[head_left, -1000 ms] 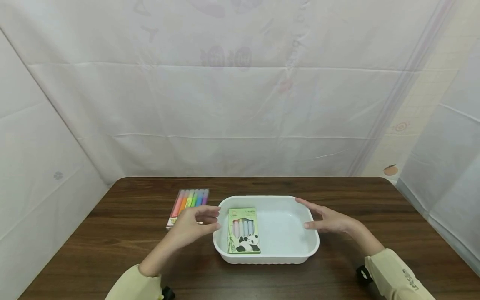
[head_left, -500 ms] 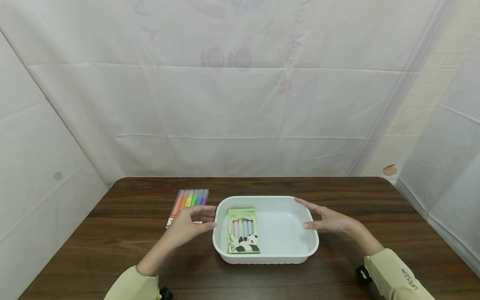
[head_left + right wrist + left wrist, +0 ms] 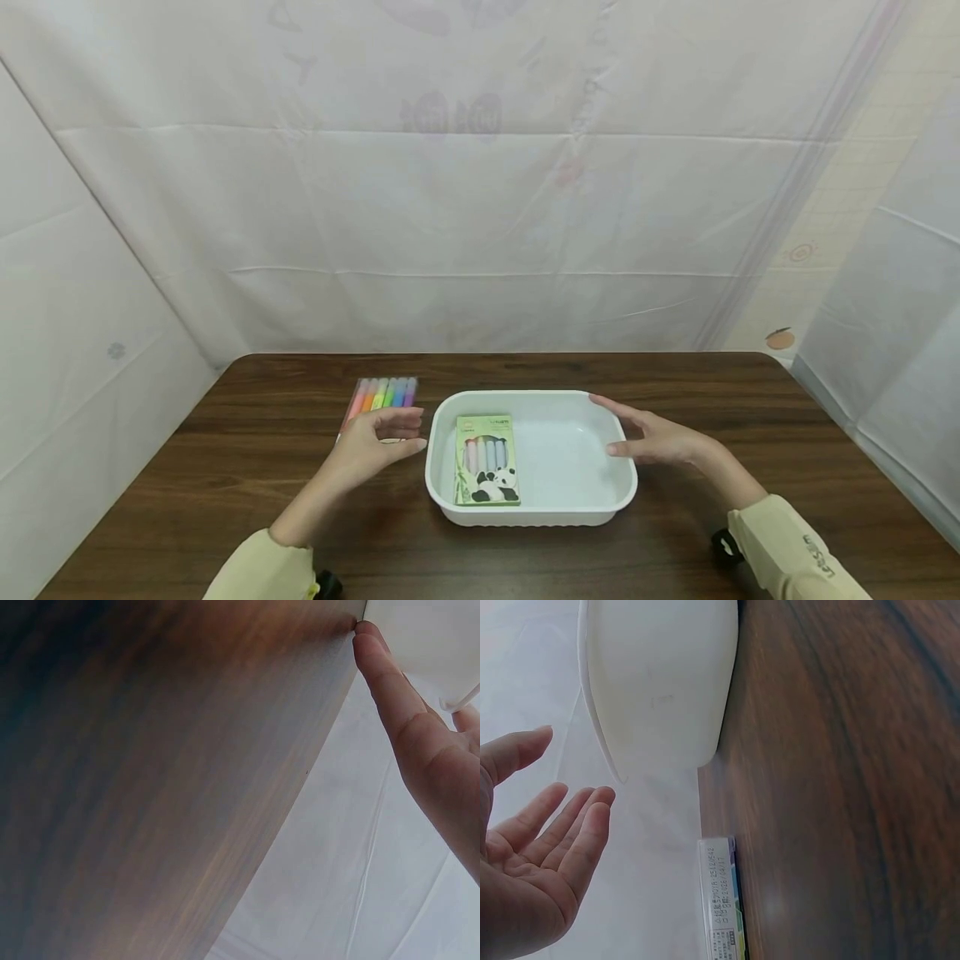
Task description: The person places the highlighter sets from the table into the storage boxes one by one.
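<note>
A white plastic basin (image 3: pixel 570 454) stands on the table, seen whole in the head view. Inside it, at the left, lies a green box of pens with a panda picture (image 3: pixel 487 461). My left hand (image 3: pixel 377 442) hovers just left of the basin, apart from its rim, with loosely bent fingers and nothing between them; the left wrist view confirms the gap. My right hand (image 3: pixel 660 437) is at the basin's right end, thumb over the rim and fingers along the outer wall. Behind the left hand lies a clear pack of coloured markers (image 3: pixel 386 393), partly covered by it.
The dark wooden table (image 3: pixel 187 467) has its far edge close to a pale hanging cloth (image 3: pixel 480 208). More pale cloth borders both sides. In the left wrist view the marker pack (image 3: pixel 720 900) lies flat beyond the basin's end.
My left hand has drawn away leftward from the basin's rim, opening a gap. My right hand, the basin and the green box have stayed where they were.
</note>
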`<state>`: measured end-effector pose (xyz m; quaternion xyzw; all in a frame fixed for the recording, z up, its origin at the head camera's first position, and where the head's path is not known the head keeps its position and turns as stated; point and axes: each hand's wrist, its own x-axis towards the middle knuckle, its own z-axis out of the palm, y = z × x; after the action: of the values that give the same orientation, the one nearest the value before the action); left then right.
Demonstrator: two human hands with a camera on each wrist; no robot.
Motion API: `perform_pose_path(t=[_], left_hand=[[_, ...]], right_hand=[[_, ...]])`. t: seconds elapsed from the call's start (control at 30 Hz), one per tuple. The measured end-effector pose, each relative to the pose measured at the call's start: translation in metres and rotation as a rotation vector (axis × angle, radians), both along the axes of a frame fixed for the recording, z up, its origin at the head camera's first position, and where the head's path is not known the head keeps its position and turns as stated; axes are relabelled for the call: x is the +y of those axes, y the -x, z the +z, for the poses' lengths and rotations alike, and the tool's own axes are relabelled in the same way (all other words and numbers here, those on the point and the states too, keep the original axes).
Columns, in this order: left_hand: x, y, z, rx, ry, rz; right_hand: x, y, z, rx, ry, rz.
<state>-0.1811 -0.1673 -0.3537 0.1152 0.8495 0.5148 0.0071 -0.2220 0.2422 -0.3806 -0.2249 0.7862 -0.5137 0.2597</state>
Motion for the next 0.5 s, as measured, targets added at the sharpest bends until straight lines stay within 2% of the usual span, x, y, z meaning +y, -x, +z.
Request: perform_pose_path(t=[0.27, 0.5], left_hand=[[-0.0042, 0.0023, -0.0007, -0.029, -0.039, 0.004], [-0.0064, 0.0029, -0.0001, -0.011, -0.046, 0.011]], right_hand=[[-0.0002, 0.0001, -0.0003, 0.001, -0.004, -0.004], [-0.0006, -0.0008, 0.0002, -0.002, 0.002, -0.002]])
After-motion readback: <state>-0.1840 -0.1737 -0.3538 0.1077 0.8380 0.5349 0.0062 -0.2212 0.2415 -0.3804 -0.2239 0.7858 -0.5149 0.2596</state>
